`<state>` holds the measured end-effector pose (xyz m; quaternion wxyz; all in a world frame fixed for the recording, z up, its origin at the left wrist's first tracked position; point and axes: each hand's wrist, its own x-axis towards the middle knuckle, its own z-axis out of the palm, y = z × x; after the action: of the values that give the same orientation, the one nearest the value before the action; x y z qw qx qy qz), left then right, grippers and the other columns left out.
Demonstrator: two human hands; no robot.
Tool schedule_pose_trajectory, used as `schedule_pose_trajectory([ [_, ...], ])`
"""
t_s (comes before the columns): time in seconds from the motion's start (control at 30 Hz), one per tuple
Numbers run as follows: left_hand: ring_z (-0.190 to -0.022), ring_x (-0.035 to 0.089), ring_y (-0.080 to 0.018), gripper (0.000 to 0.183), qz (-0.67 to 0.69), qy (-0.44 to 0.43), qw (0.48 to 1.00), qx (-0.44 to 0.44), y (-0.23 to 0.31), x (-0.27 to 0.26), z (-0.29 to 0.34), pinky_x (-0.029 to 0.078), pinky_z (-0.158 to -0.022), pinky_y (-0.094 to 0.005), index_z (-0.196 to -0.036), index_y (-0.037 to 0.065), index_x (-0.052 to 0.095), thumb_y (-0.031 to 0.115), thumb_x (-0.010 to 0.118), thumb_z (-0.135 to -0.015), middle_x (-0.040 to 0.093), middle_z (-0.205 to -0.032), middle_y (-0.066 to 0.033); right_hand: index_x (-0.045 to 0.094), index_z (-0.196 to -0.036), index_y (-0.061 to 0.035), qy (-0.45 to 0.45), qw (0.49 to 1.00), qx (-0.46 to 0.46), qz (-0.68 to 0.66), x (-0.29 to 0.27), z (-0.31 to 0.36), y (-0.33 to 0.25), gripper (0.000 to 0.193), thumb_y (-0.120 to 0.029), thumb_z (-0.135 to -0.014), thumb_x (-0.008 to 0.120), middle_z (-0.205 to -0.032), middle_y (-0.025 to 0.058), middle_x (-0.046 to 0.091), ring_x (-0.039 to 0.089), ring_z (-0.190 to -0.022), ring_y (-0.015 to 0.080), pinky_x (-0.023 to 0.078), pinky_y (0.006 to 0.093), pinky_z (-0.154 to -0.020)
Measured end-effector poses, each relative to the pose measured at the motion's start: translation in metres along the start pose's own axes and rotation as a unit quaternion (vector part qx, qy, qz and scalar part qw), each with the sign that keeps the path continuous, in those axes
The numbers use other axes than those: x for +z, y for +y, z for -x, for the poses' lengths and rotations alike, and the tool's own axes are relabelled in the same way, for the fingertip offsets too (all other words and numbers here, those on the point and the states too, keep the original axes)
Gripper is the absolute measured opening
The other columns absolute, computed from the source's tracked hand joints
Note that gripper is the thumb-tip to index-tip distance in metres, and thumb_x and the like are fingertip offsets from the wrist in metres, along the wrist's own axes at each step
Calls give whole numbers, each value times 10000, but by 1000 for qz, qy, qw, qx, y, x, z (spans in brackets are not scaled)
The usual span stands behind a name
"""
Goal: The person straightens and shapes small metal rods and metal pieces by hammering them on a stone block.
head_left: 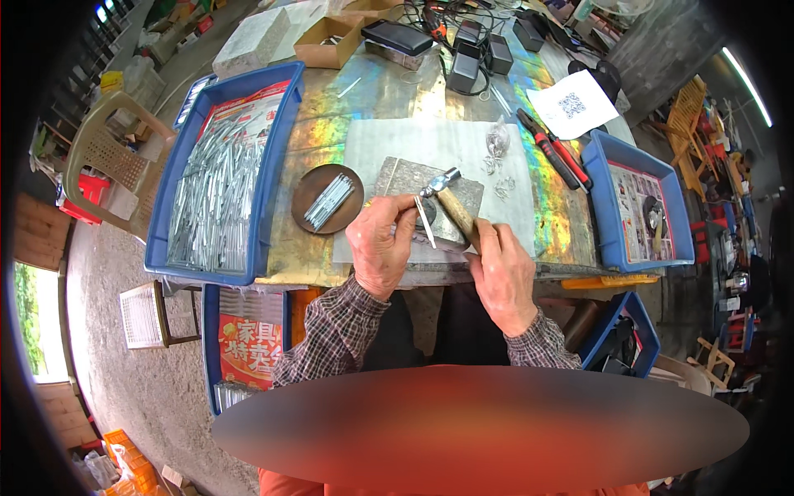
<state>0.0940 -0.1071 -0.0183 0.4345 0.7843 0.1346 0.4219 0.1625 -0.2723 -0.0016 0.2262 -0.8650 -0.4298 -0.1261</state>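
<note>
Over the block point(393, 175), we see the left hand point(380, 248) pinching a thin rod point(428, 230) between thumb and fingertips, its other fingers curled in. Off the block's near right corner, the right hand point(506, 273) is closed loosely round the handle of the hammer point(457, 212), whose head lies above the block. We judge the step to be placing the rod for striking; the next move calls for a steady pinch, fingertips clear. Left of the block, a dish point(304, 187) bears spare rods point(329, 202).
</note>
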Motion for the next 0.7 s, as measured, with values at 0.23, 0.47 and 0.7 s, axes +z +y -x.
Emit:
schedule_pose_trajectory([
  [0.23,-680,643,-188,140,-19,0,1000,7,1,2,-1,493,-626,-274,-904,-16,660,-52,642,-771,658,-767,-119,558,-1066,7,89,995,2,-42,-16,0,-2,317,4,-759,635,-819,136,544,575,-677,288,462,374,-575],
  [0.47,-668,632,-184,134,-28,7,999,21,0,2,-3,477,-611,-274,-905,-22,655,-47,644,-773,647,-761,-127,593,-1014,18,61,977,-55,-196,-47,1,-6,215,-27,-809,638,-706,128,560,569,-567,261,448,313,-524],
  [0.7,-653,613,-185,101,-19,15,1000,11,0,1,0,469,-609,-276,-875,-20,641,-41,652,-777,626,-734,-120,577,-1044,37,145,964,-103,-196,-59,2,-14,264,-72,-811,638,-802,150,604,600,-639,289,476,331,-566],
])
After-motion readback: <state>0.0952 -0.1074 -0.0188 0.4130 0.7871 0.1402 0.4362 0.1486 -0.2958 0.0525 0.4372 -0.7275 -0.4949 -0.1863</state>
